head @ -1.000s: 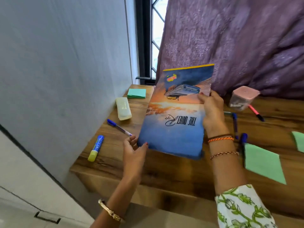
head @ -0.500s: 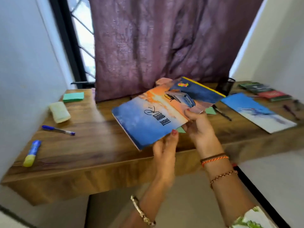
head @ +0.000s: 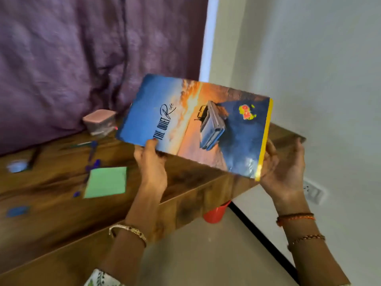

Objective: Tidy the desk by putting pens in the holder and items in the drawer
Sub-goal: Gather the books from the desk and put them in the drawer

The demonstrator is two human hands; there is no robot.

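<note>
I hold the notebook (head: 193, 126) up in the air with both hands, over the right end of the wooden desk (head: 51, 203) and clear of its top. The cover faces me: blue sky, an orange sunset band, a pale car, and the words "THE QUIET Ride" running sideways. Its long axis runs from upper left to lower right across my view, tilted downward toward the right. The yellow-edged end points to the right, toward the white wall; the plain blue end points left, toward the purple curtain (head: 82, 58).

My left hand (head: 151, 168) pinches the near long edge of the notebook, thumb on the cover just under the printed title and the fingers tucked beneath, out of sight. My right hand (head: 286, 172) cups the yellow end from below and behind, palm against the edge, with its fingers spread and relaxed rather than curled over the cover.

On the desk to the left lie a green paper sheet (head: 106, 182), several blue pens (head: 92, 153) just beyond and beside it, and a small pink-lidded box (head: 100, 124) near the curtain. All of these are blurred. A red cup (head: 215, 213) shows below the desk's right corner.
</note>
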